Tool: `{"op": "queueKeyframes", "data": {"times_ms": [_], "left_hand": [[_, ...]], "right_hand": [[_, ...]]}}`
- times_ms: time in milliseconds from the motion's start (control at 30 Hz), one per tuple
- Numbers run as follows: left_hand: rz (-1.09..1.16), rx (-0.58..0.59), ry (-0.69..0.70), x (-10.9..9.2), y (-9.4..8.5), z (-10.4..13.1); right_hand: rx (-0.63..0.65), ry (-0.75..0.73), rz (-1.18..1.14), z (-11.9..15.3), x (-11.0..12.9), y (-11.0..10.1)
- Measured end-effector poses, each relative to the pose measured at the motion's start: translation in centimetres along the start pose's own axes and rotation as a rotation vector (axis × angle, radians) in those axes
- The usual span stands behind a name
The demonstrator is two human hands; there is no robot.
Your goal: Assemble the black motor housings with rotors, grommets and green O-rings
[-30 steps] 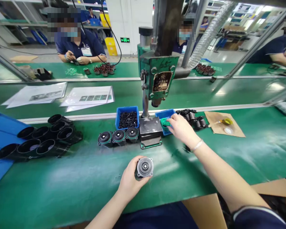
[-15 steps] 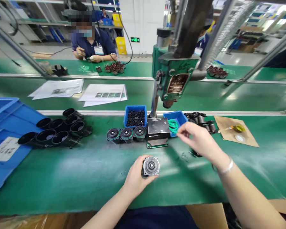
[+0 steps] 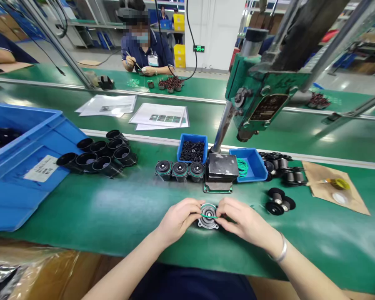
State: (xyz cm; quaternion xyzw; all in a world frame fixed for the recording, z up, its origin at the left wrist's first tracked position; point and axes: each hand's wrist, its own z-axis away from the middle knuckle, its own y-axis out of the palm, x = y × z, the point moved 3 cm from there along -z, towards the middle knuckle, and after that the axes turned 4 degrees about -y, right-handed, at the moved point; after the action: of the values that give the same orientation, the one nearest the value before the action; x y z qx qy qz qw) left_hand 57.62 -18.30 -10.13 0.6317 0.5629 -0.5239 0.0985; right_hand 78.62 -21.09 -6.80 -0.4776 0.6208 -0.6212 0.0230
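A thin green rubber ring (image 3: 210,216) is stretched across the top of a round grey and black motor housing (image 3: 208,225), which stands on the green bench top. My left hand (image 3: 179,217) pinches the ring at its left side. From the right, my right hand (image 3: 243,219) pinches it too, fingertips close to the housing's rim. Just beyond stand several similar housings (image 3: 180,168) in a row, green rings around their tops. More green rings (image 3: 243,167) lie in a small blue bin (image 3: 256,165) behind the black press block (image 3: 223,167).
A green press head (image 3: 265,98) overhangs the bench. Leftward are black cups (image 3: 103,162) and a big blue crate (image 3: 28,166). A blue bin of small black parts (image 3: 192,160), rotor-like parts (image 3: 279,202) and cardboard (image 3: 356,200) lie around. A co-worker (image 3: 145,52) sits opposite.
My right hand has come from the bin of green rings to the housing, bringing a ring. My left hand has let go of the housing's side and now grips the ring. The view has shifted left.
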Motion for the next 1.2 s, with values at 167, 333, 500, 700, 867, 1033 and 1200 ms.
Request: {"op": "queueKeyframes", "data": {"times_ms": [167, 333, 500, 700, 867, 1033, 1200], "left_hand": [[-0.032, 0.082, 0.034, 0.3, -0.4, -0.3], [-0.012, 0.19, 0.049, -0.1, -0.7, -0.4], [-0.053, 0.249, 0.03, -0.6, -0.9, 0.5], [-0.089, 0.175, -0.14, -1.1, 1.6, 0.7], [-0.192, 0.138, -0.228, -1.4, 2.0, 0.9], [-0.468, -0.021, -0.434, 0.3, -5.4, 4.0], [-0.598, -0.131, -0.526, 3.5, -12.5, 4.4]], "right_hand": [[-0.039, 0.018, -0.023, 1.0, 0.3, 1.4], [-0.182, -0.039, 0.131, 2.0, 1.3, 3.3], [-0.264, -0.105, 0.184, 2.8, 2.0, 4.5], [-0.477, -0.11, 0.067, 3.0, 2.1, 4.3], [-0.621, 0.022, 0.084, 2.9, 1.5, 2.9], [-0.617, 0.086, 0.135, 4.2, -0.1, 2.3], [-0.649, 0.161, 0.094, 4.4, -1.3, 2.4]]}}
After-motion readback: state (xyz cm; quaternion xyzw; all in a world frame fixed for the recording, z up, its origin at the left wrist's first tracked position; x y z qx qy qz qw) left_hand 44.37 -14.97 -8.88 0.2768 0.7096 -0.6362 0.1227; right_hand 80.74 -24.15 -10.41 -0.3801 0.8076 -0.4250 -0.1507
